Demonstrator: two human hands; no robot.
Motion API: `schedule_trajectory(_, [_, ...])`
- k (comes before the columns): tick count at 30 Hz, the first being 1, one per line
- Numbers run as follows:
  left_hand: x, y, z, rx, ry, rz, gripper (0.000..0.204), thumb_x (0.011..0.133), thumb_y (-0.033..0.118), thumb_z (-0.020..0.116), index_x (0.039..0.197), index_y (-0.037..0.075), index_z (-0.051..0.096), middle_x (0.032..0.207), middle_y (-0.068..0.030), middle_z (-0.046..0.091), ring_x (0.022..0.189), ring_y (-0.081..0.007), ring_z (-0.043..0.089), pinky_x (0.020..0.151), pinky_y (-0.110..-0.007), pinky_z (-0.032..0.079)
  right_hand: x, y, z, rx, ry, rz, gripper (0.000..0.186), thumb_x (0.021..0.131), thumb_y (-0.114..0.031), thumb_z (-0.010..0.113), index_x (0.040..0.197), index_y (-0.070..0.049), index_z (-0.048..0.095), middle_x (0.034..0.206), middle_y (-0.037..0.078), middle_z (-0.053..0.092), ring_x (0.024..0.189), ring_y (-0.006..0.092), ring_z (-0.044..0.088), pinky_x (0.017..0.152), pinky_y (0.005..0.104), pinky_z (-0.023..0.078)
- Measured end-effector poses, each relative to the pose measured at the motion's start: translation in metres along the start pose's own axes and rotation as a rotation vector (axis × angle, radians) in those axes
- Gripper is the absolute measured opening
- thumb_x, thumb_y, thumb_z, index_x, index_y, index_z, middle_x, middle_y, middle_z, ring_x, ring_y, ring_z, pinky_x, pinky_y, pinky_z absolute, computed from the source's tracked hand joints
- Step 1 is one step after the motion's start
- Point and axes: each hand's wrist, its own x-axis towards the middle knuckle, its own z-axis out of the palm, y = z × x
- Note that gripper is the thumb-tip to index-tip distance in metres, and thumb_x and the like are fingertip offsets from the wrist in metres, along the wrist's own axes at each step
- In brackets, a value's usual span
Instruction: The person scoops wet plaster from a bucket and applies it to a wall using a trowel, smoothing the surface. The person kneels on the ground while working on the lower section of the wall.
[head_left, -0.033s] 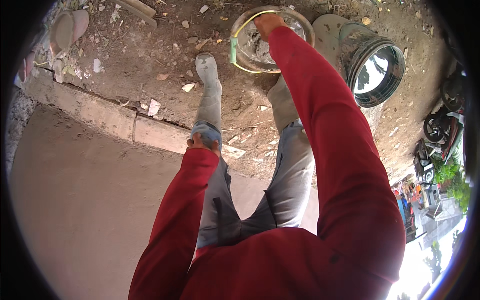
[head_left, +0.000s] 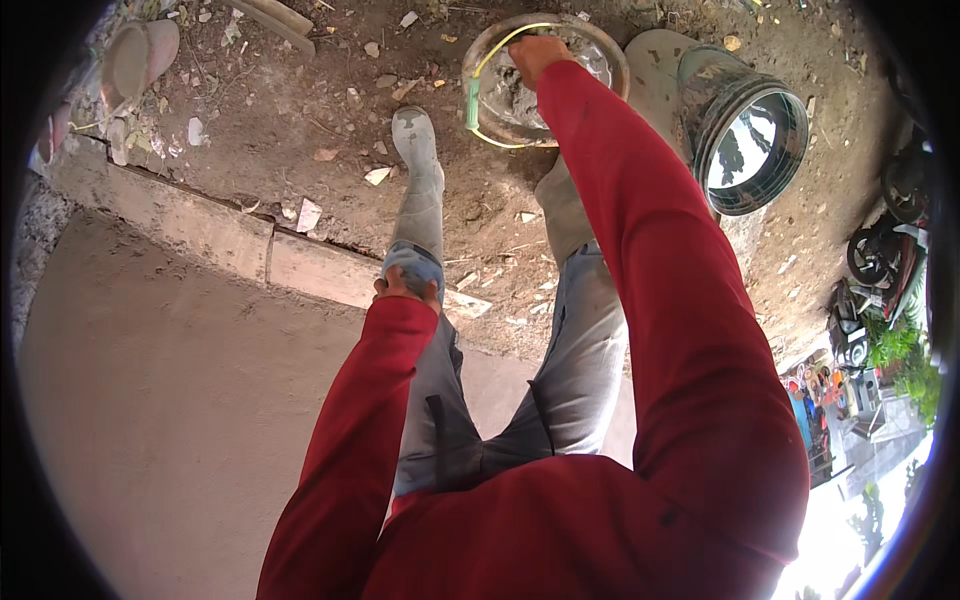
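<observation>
My right hand (head_left: 538, 56) reaches over a round bucket (head_left: 617, 85) with wet grey mix (head_left: 510, 85) inside. Its fingers are closed, and what they hold is hidden from above; a small dark piece shows beside them. The bucket's yellow wire handle (head_left: 497, 50), with a green grip (head_left: 472, 104), leans over its left side. On my bent left knee (head_left: 414, 258) rests my left hand (head_left: 405, 283), fingers spread around the knee and holding no object. Grey boots (head_left: 414, 140) cover my feet, the left one on the dirt and the right one close to the bucket.
A dark barrel (head_left: 757, 150) with pale liquid stands right of the bucket. Dirt ground (head_left: 320, 90) carries scattered chips. A tile-like border (head_left: 320, 265) edges a smooth plastered surface (head_left: 180, 390) near me. A pale pot (head_left: 135, 60) lies far left; motorbikes (head_left: 885, 250) stand far right.
The bucket's handle and green grip have shifted slightly right. My right hand has moved a little lower over the mix. My left hand stays on the knee.
</observation>
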Motion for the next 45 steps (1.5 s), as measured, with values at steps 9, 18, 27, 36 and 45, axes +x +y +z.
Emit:
schedule_trajectory(9, [-0.003, 0.003, -0.003, 0.011, 0.02, -0.019, 0.068, 0.072, 0.039, 0.074, 0.124, 0.012, 0.041, 0.119, -0.0196, 0.046, 0.103, -0.0389, 0.055, 0.088, -0.046, 0.048, -0.079, -0.03, 0.009, 0.023, 0.01, -0.194, 0.01, 0.069, -0.002, 0.061, 0.077, -0.004, 0.067, 0.083, 0.015, 0.067, 0.082, 0.0317, 0.066, 0.073, 0.0414, 0.053])
schedule_trajectory(18, [0.009, -0.007, 0.01, -0.032, 0.046, 0.012, 0.065, 0.072, 0.036, 0.075, 0.124, 0.013, 0.042, 0.118, -0.0208, 0.046, 0.102, -0.0394, 0.056, 0.088, -0.045, 0.048, -0.13, -0.025, -0.015, 0.158, 0.126, 0.058, 0.043, 0.071, 0.002, 0.054, 0.113, -0.002, 0.06, 0.08, 0.021, 0.066, 0.082, 0.0335, 0.066, 0.073, 0.0431, 0.053])
schedule_trajectory(27, [0.005, 0.003, -0.019, -0.001, -0.015, 0.009, 0.064, 0.074, 0.038, 0.072, 0.124, 0.012, 0.042, 0.119, -0.0212, 0.045, 0.104, -0.0408, 0.055, 0.088, -0.046, 0.048, -0.128, 0.086, 0.023, 0.713, 0.514, 0.633, 0.034, 0.066, -0.009, 0.061, 0.098, 0.0, 0.066, 0.093, 0.023, 0.067, 0.091, 0.0377, 0.064, 0.083, 0.0428, 0.05])
schedule_trajectory(36, [0.011, -0.006, -0.021, 0.028, -0.006, 0.026, 0.063, 0.075, 0.039, 0.071, 0.123, 0.011, 0.042, 0.118, -0.0204, 0.048, 0.104, -0.0402, 0.055, 0.088, -0.046, 0.048, -0.03, 0.015, 0.018, 0.289, 0.081, 0.568, 0.03, 0.074, -0.018, 0.063, 0.1, -0.002, 0.067, 0.103, 0.02, 0.066, 0.098, 0.0315, 0.065, 0.087, 0.038, 0.051])
schedule_trajectory(45, [0.008, -0.004, -0.019, 0.04, 0.01, 0.024, 0.065, 0.075, 0.041, 0.072, 0.125, 0.012, 0.042, 0.119, -0.0199, 0.047, 0.105, -0.0386, 0.054, 0.088, -0.046, 0.047, -0.075, -0.038, 0.005, 0.19, 0.007, 0.241, 0.026, 0.072, -0.005, 0.055, 0.094, 0.0, 0.066, 0.092, 0.018, 0.067, 0.089, 0.0318, 0.066, 0.084, 0.0383, 0.052])
